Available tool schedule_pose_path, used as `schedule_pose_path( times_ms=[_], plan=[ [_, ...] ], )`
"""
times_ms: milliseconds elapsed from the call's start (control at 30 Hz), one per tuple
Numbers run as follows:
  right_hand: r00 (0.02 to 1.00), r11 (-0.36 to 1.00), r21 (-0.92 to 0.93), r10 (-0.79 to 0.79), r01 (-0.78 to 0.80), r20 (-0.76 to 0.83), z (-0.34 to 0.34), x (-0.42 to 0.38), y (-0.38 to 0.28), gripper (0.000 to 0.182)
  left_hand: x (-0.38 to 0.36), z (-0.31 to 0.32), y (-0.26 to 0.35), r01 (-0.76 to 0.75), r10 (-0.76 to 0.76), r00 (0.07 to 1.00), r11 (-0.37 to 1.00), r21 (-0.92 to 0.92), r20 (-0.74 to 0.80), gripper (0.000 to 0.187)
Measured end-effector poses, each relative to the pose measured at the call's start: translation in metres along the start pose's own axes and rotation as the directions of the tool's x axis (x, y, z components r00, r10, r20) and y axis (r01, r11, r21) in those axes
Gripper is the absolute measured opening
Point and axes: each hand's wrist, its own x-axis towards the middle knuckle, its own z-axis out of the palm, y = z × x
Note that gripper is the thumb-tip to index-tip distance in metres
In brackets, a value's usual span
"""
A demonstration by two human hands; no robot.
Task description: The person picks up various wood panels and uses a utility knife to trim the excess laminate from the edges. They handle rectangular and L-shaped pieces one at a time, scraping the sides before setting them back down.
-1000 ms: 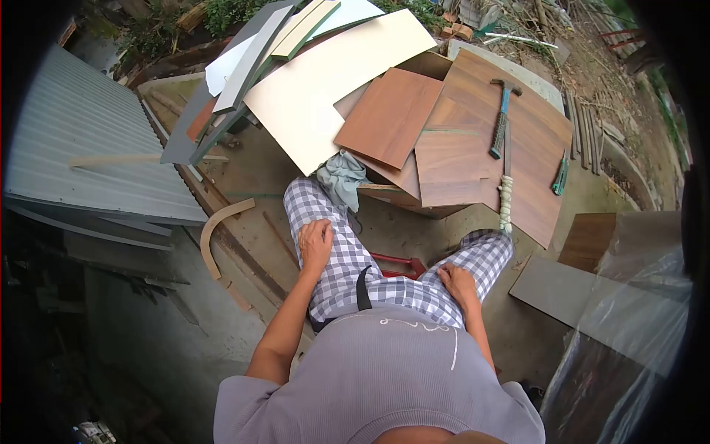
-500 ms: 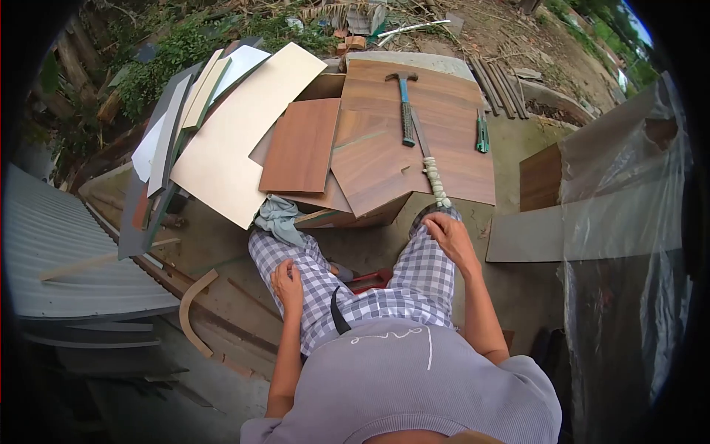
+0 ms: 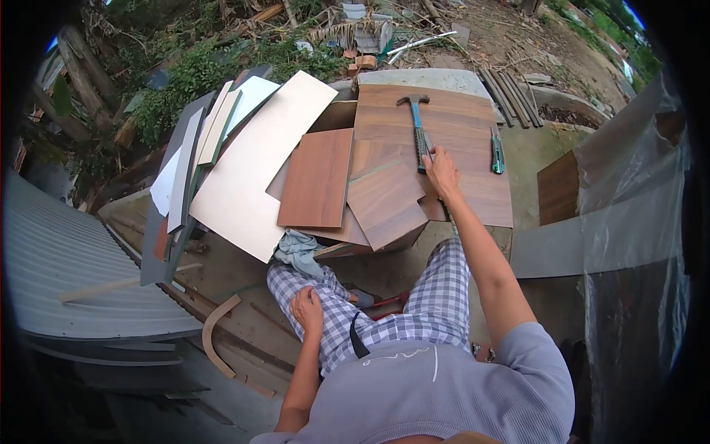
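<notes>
Corrugated metal sheet (image 3: 81, 266): laid at far left. Stacked pale boards (image 3: 251, 163): leaned left of centre, overhanging the edge. Left hand (image 3: 307, 309): rested on the checked trouser leg, fingers loosely curled, nothing held. Brown panels (image 3: 384, 200): overlapped loosely at centre; slipping is judged possible if leaned upon. Right hand (image 3: 442, 169): stretched out, fingers laid on the lower end of the hammer (image 3: 418, 126); whether the handle is gripped cannot be told. Hammer: placed on the far wooden tabletop (image 3: 458, 111), head away. Green tool (image 3: 497, 152): set just right. Plastic sheeting (image 3: 636, 222): hung at right.
</notes>
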Motion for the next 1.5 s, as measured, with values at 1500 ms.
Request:
schedule_pose_path(
  times_ms=[1500],
  plan=[
    [0.917,0.905,-0.196,0.334,-0.377,-0.219,-0.019,0.026,0.109,0.032,-0.003,0.009,-0.022,0.043,-0.044,0.999,0.998,0.034,0.006,0.018]
  ],
)
